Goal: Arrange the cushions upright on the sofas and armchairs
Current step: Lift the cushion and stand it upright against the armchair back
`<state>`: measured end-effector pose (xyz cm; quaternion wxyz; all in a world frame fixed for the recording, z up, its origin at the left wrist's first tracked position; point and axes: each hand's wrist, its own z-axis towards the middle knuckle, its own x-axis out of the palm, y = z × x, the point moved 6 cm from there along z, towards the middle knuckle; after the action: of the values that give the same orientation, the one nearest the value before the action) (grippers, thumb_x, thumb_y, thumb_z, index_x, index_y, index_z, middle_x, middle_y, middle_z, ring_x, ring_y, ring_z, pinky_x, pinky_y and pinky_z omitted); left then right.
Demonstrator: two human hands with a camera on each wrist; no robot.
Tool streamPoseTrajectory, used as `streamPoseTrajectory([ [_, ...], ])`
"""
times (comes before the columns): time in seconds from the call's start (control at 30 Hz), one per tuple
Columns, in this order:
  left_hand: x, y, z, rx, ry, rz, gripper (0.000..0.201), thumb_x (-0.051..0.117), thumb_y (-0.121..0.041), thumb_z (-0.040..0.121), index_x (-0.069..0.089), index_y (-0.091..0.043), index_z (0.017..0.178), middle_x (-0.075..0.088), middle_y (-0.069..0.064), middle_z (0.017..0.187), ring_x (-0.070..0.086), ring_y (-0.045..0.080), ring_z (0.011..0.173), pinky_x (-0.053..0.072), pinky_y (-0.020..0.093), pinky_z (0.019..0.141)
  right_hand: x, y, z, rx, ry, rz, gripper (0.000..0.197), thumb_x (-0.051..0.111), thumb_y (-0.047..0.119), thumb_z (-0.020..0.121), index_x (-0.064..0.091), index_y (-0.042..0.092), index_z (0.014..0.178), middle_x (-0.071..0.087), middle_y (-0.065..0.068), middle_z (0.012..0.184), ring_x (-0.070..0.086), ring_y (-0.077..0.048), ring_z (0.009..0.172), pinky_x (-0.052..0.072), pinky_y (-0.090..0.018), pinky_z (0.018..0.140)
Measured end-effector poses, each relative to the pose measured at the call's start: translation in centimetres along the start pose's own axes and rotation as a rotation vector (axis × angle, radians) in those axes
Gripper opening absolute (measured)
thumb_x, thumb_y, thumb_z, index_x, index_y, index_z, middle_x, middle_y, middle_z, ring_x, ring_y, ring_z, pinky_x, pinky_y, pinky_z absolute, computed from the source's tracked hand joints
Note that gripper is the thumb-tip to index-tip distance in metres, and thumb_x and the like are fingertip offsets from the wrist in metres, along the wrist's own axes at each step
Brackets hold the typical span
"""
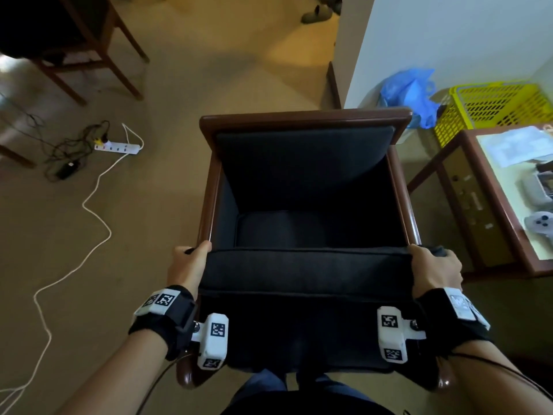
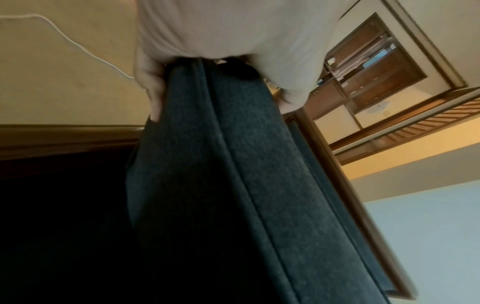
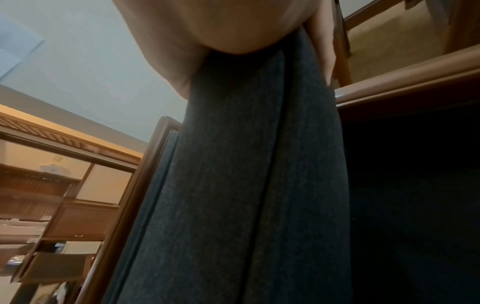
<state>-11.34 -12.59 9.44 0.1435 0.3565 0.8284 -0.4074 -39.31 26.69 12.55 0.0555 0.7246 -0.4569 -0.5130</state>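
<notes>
Dark cushion (image 1: 305,271) between both hands.

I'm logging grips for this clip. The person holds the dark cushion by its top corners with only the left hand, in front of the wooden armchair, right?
Not quite. Both hands hold it: in the head view the left hand grips one top corner of the dark cushion and the right hand grips the other. The rest stands: it is held in front of the wooden armchair.
</notes>
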Motion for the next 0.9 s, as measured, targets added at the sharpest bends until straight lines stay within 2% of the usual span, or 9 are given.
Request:
streamPoseTrajectory([
  [0.07, -0.3, -2.1, -0.4, 0.064, -0.047, 0.013, 0.037, 0.066, -0.043, 0.078, 0.053, -0.017, 0.100, 0.062, 0.009, 0.097, 0.059, 0.025, 0.083, 0.048, 0.040, 0.074, -0.5, 1.3, 0.3, -0.034, -0.015, 0.019, 0.033, 0.067, 0.040, 0.071, 0.062, 0.019, 0.096, 0.065, -0.011, 0.097, 0.061, -0.036, 0.088, 0.051, -0.046, 0.090],
  [0.13, -0.8, -4.7, -0.5, 0.114, -0.072, 0.006, 0.036, 0.065, -0.044, 0.078, 0.054, -0.016, 0.098, 0.061, 0.007, 0.094, 0.057, 0.024, 0.081, 0.044, 0.039, 0.071, -1.1, 3.6, 0.4, -0.065, -0.030, 0.038, 0.029, 0.068, 0.037, 0.071, 0.064, 0.015, 0.090, 0.065, -0.011, 0.091, 0.061, -0.035, 0.083, 0.051, -0.041, 0.084],
  [0.23, -1.7, -7.8, -0.6, 0.177, -0.093, -0.025, 0.040, 0.064, -0.045, 0.077, 0.057, -0.015, 0.101, 0.060, 0.006, 0.092, 0.057, 0.023, 0.079, 0.041, 0.037, 0.066, -1.7, 7.0, 0.6, -0.105, -0.047, 0.106, 0.026, 0.068, 0.037, 0.067, 0.064, 0.015, 0.080, 0.068, -0.010, 0.089, 0.064, -0.035, 0.084, 0.054, -0.043, 0.086],
  [0.4, -1.0, -13.1, 1.2, 0.249, -0.134, -0.088, 0.046, 0.062, -0.048, 0.075, 0.059, -0.016, 0.108, 0.062, 0.007, 0.101, 0.058, 0.029, 0.093, 0.048, 0.042, 0.085, 0.1, 12.0, 2.9, -0.141, -0.046, 0.233, 0.041, 0.068, 0.046, 0.060, 0.068, 0.021, 0.093, 0.071, -0.004, 0.095, 0.066, -0.032, 0.090, 0.054, -0.045, 0.092],
  [0.53, 1.4, -13.7, 3.6, 0.215, -0.103, -0.096, 0.042, 0.064, -0.044, 0.081, 0.059, -0.015, 0.111, 0.064, 0.008, 0.108, 0.058, 0.029, 0.095, 0.044, 0.039, 0.081, 3.2, 13.6, 5.0, -0.178, -0.037, 0.223, 0.048, 0.064, 0.050, 0.062, 0.068, 0.023, 0.100, 0.071, -0.004, 0.106, 0.064, -0.034, 0.102, 0.049, -0.048, 0.099],
  [0.63, 3.4, -14.0, 5.2, 0.214, -0.030, -0.056, 0.036, 0.064, -0.039, 0.080, 0.061, -0.016, 0.108, 0.062, 0.004, 0.100, 0.058, 0.029, 0.098, 0.040, 0.036, 0.078, 5.8, 12.1, 7.3, -0.134, 0.038, 0.153, 0.064, 0.060, 0.058, 0.057, 0.065, 0.026, 0.113, 0.067, -0.007, 0.117, 0.060, -0.037, 0.111, 0.046, -0.050, 0.101],
  [0.7, 4.5, -14.3, 6.0, 0.231, 0.024, 0.032, 0.032, 0.067, -0.029, 0.082, 0.056, -0.019, 0.110, 0.058, -0.001, 0.097, 0.054, 0.027, 0.099, 0.040, 0.035, 0.081, 7.1, 10.9, 8.1, -0.113, 0.089, 0.123, 0.073, 0.062, 0.063, 0.059, 0.060, 0.028, 0.124, 0.061, -0.011, 0.127, 0.057, -0.039, 0.116, 0.045, -0.051, 0.103],
  [0.8, 5.1, -14.4, 7.1, 0.277, 0.038, 0.089, 0.062, 0.072, -0.016, 0.083, 0.043, -0.025, 0.137, 0.049, -0.001, 0.119, 0.050, 0.024, 0.108, 0.043, 0.037, 0.093, 8.5, 11.7, 8.7, -0.201, 0.128, 0.136, 0.079, 0.068, 0.061, 0.073, 0.046, 0.028, 0.141, 0.045, -0.012, 0.142, 0.046, -0.037, 0.129, 0.040, -0.051, 0.109],
  [0.9, 5.2, -15.0, 8.0, 0.316, -0.017, 0.019, 0.070, 0.079, -0.017, 0.083, 0.041, -0.016, 0.142, 0.046, -0.004, 0.124, 0.049, 0.017, 0.111, 0.041, 0.032, 0.093, 9.6, 14.1, 9.7, -0.260, 0.186, 0.298, 0.085, 0.077, 0.042, 0.070, 0.042, 0.024, 0.145, 0.040, -0.010, 0.145, 0.047, -0.029, 0.128, 0.044, -0.047, 0.107],
])
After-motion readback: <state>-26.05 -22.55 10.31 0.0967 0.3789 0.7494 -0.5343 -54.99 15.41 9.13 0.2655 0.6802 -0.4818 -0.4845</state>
